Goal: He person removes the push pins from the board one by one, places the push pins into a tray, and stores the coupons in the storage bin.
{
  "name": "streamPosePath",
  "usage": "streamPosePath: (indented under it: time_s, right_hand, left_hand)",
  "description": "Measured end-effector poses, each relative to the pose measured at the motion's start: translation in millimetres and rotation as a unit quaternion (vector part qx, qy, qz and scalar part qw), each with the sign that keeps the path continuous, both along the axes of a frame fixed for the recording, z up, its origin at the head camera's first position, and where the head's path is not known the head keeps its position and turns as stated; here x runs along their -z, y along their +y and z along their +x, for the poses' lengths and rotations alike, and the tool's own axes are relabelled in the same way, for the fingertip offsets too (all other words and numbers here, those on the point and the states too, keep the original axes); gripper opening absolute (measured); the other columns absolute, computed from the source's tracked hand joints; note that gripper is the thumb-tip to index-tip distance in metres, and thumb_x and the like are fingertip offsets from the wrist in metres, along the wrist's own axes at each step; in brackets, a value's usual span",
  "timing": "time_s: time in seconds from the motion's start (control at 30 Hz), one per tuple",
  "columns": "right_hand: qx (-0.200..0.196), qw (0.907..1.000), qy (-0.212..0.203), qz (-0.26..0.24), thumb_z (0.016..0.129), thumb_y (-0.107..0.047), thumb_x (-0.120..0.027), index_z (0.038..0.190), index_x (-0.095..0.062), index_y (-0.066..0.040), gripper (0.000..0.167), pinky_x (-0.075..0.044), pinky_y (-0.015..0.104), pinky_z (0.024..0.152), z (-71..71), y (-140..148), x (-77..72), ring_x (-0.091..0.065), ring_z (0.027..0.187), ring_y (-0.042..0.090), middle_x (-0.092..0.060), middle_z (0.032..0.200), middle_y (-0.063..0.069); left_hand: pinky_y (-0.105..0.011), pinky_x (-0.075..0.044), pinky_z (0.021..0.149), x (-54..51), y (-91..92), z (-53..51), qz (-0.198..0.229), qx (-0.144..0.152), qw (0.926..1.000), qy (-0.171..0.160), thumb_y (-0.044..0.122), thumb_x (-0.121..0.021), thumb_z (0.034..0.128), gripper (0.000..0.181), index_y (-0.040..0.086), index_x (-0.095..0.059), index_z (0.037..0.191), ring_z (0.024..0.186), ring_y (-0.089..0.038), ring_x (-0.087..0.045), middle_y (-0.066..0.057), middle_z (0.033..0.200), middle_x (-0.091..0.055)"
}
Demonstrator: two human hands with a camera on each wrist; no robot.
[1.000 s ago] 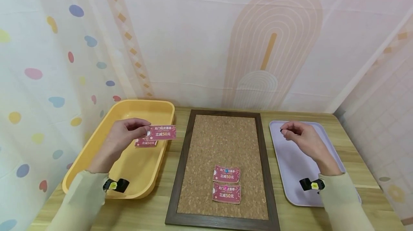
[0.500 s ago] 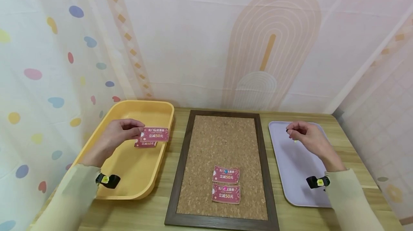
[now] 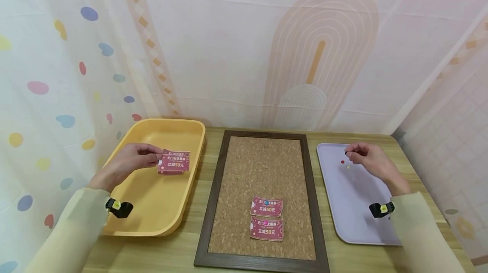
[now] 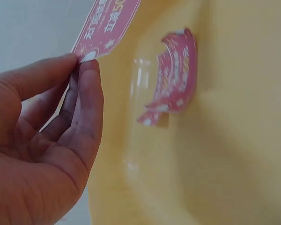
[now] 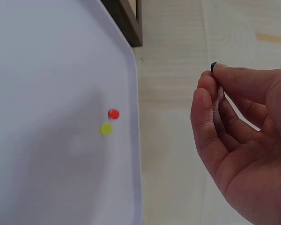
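Note:
Between thumb and fingertips, my left hand (image 3: 131, 159) pinches a pink coupon (image 4: 107, 28) by its left edge, above the yellow bin (image 3: 173, 222). Other pink coupons (image 4: 182, 70) lie in the bin, partly hidden behind it in the head view. My right hand (image 3: 375, 165) pinches a small black thumbtack (image 5: 214, 66) over the far part of the lilac tray (image 3: 354, 209). On that tray lie a red thumbtack (image 5: 113, 114) and a yellow thumbtack (image 5: 106, 128). Two coupons are on the corkboard (image 3: 263, 163): the upper coupon (image 3: 267, 210) bears a blue tack, the lower coupon (image 3: 267, 233) a pink one.
The dark-framed corkboard lies flat on the wooden table (image 3: 114, 256), between bin and tray. The bin has high walls; the tray has a low rim. A patterned curtain (image 3: 228, 53) hangs close behind them, with more fabric at both sides.
My left hand has moved left with its coupon, now over those in the bin. The right hand has moved right with the black thumbtack, so the red and yellow thumbtacks show.

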State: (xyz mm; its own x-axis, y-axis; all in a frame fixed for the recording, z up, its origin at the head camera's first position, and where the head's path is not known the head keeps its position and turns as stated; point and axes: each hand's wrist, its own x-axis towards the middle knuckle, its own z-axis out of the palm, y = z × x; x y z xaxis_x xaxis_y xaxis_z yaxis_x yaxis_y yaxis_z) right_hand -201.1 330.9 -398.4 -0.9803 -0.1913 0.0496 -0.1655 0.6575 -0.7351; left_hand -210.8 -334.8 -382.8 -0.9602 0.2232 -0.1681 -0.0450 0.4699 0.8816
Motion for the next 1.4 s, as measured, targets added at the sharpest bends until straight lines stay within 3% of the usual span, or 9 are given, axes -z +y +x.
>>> streamPosePath:
  time_s: [0.17,0.6,0.97,1.4]
  right_hand:
    - [0.000,0.9999,-0.013,0.002,0.103,-0.004,-0.060,0.116,-0.065,0.008,0.019,-0.054,0.023,0.077,-5.3,7.5,4.6,-0.066,0.087,0.019,-0.069,0.101,0.016]
    - [-0.015,0.9987,-0.048,-0.009,0.101,-0.003,-0.061,0.115,-0.067,0.009,0.018,-0.050,0.021,0.076,-9.1,27.2,17.0,-0.062,0.088,0.008,-0.070,0.102,0.013]
    - [-0.038,0.9969,-0.065,-0.022,0.096,0.005,-0.064,0.107,-0.067,0.013,0.014,-0.052,0.020,0.072,-13.7,33.4,33.1,-0.057,0.081,0.004,-0.068,0.094,0.011]
    - [-0.038,0.9931,-0.105,0.035,0.096,0.003,-0.066,0.105,-0.070,0.010,0.012,-0.047,0.021,0.067,-10.0,35.5,41.4,-0.053,0.081,0.012,-0.067,0.093,0.007]
  left_hand:
    - [-0.030,-0.059,0.087,8.5,-10.4,-5.0,0.021,0.006,0.9991,-0.037,0.003,-0.061,0.1028,0.034,-0.021,-0.057,0.127,0.092,-0.008,-0.070,-0.008,0.110,-0.071]
    - [-0.036,-0.058,0.092,17.0,-21.0,-14.2,0.049,0.026,0.9907,-0.124,0.003,-0.061,0.1033,0.027,-0.014,-0.065,0.123,0.095,-0.013,-0.071,-0.006,0.107,-0.072]
    - [-0.033,-0.059,0.089,28.7,-33.5,-21.4,0.054,0.026,0.9880,-0.142,0.003,-0.060,0.1039,0.031,-0.017,-0.061,0.128,0.094,-0.012,-0.070,-0.005,0.109,-0.072]
    - [-0.032,-0.059,0.087,40.3,-37.4,-20.4,0.074,-0.002,0.9836,-0.164,0.000,-0.061,0.1020,0.025,-0.013,-0.066,0.123,0.091,-0.014,-0.072,-0.006,0.104,-0.073]
